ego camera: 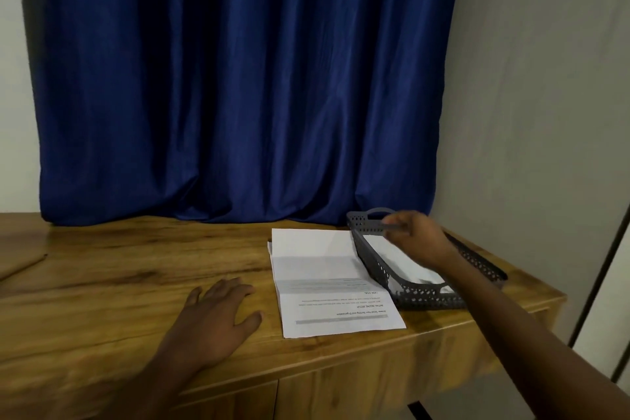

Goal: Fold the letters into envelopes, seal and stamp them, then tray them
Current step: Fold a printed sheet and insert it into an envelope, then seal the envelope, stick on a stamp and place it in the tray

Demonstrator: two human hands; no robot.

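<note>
The letter lies flat on the table, creased across, printed end toward you, its right edge touching the gray tray. It's thin paper, so likely light, floppy and easy to crumple; take it by an edge or corner w/ a light pinch and let the creases guide the fold. Your left hand rests flat on the wood, fingers spread, holding nothing. Your right hand reaches over the tray; it's blurred, so can't tell if its grip is closed on anything. Something white lies in the tray, prob. envelopes, partly hidden by your arm. No stamps visible.
</note>
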